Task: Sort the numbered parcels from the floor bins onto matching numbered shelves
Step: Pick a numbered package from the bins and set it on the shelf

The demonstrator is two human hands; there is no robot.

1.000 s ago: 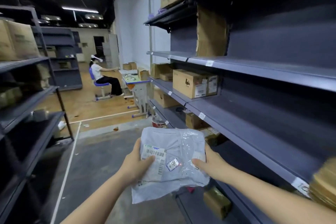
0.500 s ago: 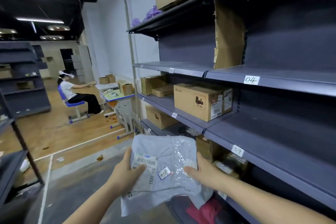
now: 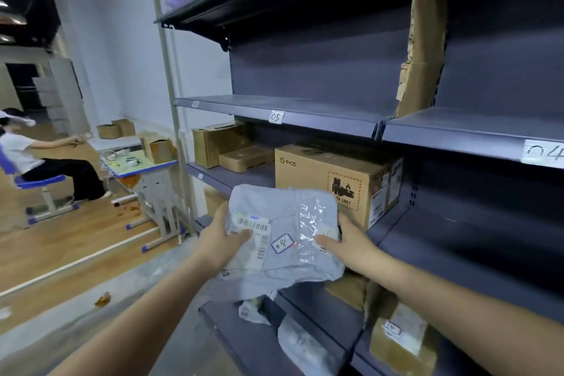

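Both hands hold a grey parcel (image 3: 282,238) in the air in front of the shelf unit, level with its middle tier. The left hand (image 3: 221,239) grips the parcel's left edge, thumb lying over the barcode label (image 3: 251,230). The right hand (image 3: 348,246) grips the right edge, thumb laid on the clear plastic. A small blue-bordered sticker (image 3: 281,243) at the parcel's centre reads "08".

Shelf tags: "05" (image 3: 276,116) on the front lip of the upper shelf (image 3: 305,111); "04" (image 3: 544,152) on the lip of the next bay, at the right edge of view.

Behind the parcel, a PICO box (image 3: 335,180) stands on the middle shelf; two smaller cartons (image 3: 227,146) sit toward that shelf's far end. Lower tiers hold a brown box (image 3: 403,342) and soft bags (image 3: 300,342).

At left, a seated person (image 3: 33,162) faces a small desk (image 3: 140,162).
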